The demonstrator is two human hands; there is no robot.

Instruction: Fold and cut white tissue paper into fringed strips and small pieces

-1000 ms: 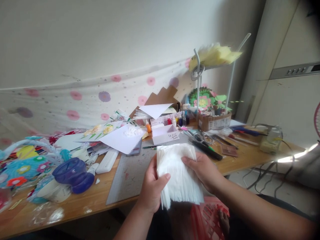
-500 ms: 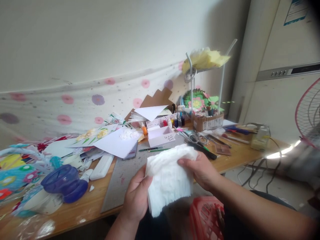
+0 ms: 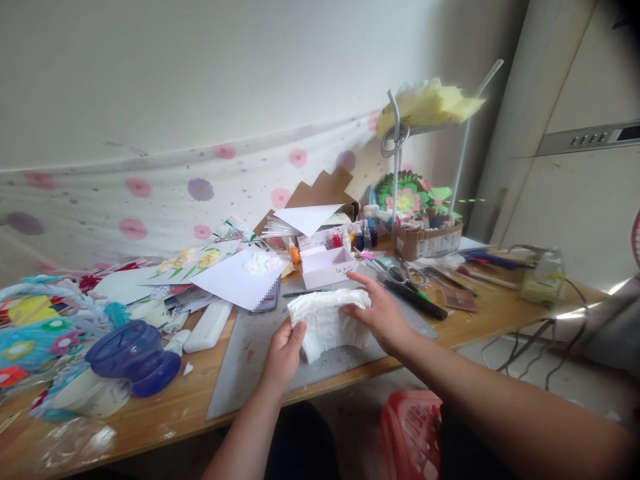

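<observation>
The left hand (image 3: 281, 352) and right hand (image 3: 384, 317) hold white sheets (image 3: 326, 323), perhaps tissue, over a mat (image 3: 245, 365).

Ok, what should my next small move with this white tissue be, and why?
I'd probably lower your right hand's raised index finger onto the crinkled white tissue for a steadier hold: it points up past the top edge, while your left hand has its thumb against the left side.

From my remote seat I take this for a craft corner in a home: a wooden table (image 3: 193, 400) bears a grey work mat (image 3: 245, 353), an orange bottle (image 3: 294, 255) and a layered paper flower (image 3: 401, 201), before a flower-printed cloth (image 3: 170, 210). The tall pale appliance (image 3: 570, 200), blurred, is perhaps a fridge.
</observation>
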